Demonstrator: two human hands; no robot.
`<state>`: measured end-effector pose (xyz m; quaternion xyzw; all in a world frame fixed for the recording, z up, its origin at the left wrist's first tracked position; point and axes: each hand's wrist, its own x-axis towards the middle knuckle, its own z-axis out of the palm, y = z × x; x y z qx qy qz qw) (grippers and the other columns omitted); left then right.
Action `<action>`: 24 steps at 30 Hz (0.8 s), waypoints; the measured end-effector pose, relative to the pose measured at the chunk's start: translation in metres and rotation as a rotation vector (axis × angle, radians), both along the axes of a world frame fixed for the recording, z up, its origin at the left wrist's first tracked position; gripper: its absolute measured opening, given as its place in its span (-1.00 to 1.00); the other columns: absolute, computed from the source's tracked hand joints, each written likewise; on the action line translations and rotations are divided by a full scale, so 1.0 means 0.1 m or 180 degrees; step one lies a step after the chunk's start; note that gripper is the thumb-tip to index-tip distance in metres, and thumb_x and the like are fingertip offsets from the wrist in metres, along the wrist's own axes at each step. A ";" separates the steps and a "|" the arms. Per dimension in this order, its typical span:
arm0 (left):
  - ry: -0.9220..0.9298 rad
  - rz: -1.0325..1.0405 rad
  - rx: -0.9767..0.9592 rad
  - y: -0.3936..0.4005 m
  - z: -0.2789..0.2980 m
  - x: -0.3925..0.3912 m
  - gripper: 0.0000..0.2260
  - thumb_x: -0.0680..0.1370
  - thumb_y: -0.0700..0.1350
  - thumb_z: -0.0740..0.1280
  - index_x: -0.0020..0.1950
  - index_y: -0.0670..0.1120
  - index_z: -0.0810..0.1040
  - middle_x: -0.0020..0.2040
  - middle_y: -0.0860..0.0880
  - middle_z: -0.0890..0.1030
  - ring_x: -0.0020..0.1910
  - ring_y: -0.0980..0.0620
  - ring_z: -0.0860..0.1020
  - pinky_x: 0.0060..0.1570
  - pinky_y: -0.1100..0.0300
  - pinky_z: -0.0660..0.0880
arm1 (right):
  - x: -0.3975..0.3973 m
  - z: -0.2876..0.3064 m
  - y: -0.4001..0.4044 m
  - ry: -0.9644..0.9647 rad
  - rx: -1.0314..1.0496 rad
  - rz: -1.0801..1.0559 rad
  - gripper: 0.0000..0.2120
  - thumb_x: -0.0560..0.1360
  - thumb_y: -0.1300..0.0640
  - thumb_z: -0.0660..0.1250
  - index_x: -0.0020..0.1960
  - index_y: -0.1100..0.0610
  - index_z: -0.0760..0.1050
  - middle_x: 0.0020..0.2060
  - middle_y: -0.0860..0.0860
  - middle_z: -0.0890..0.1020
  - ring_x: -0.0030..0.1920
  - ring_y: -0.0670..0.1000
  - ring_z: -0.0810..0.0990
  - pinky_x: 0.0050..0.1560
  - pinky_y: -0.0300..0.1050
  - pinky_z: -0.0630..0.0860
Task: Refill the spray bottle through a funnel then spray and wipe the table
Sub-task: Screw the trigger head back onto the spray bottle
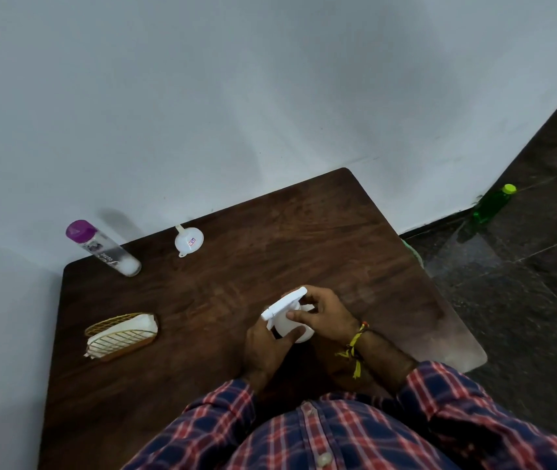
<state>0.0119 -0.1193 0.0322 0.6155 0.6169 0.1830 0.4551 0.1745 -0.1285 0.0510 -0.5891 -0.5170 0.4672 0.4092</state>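
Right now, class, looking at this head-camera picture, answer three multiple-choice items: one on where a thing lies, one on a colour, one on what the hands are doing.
1. Where is the white funnel?
A. On the table near the wall
B. In the spray bottle's neck
C. On the floor

2. What colour is the cap of the clear water bottle on the table?
A. Green
B. Purple
C. White

3. What do the hands hold?
A. Nothing
B. A napkin
C. The white spray bottle

Answers: 1 A, the funnel lies on the wooden table by its far edge. 2 B, its cap is purple. 3 C, the left hand and right hand both grip the spray bottle.
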 end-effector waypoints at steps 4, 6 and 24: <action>0.0089 0.0084 0.0063 0.02 0.05 0.00 -0.43 0.32 0.17 0.53 0.26 0.02 0.51 0.10 0.12 0.62 0.08 0.11 0.60 -0.08 0.36 0.46 | -0.18 0.00 -0.05 -0.0404 0.0105 -0.0573 -0.66 0.29 -0.11 0.50 0.03 -0.01 0.63 -0.10 -0.15 0.70 -0.03 -0.15 0.65 0.00 0.00 0.62; 0.0084 0.0012 0.0087 0.01 0.06 -0.01 -0.45 0.32 0.21 0.51 0.24 0.07 0.51 0.07 0.12 0.64 0.04 0.16 0.60 -0.04 0.30 0.52 | -0.25 0.02 -0.07 -0.0619 0.0261 -0.0817 -0.64 0.26 -0.18 0.50 -0.01 -0.04 0.64 -0.14 -0.20 0.69 -0.07 -0.20 0.64 -0.06 -0.17 0.60; 0.0321 -0.0458 0.0319 0.06 -0.01 0.09 -0.47 0.40 0.22 0.42 0.30 0.04 0.48 0.19 0.09 0.59 0.18 0.11 0.54 0.17 0.15 0.50 | -0.43 0.05 -0.16 -0.0498 0.0373 -0.1648 -0.78 0.36 0.09 0.55 -0.02 -0.02 0.64 -0.19 -0.20 0.69 -0.11 -0.19 0.67 -0.08 -0.27 0.58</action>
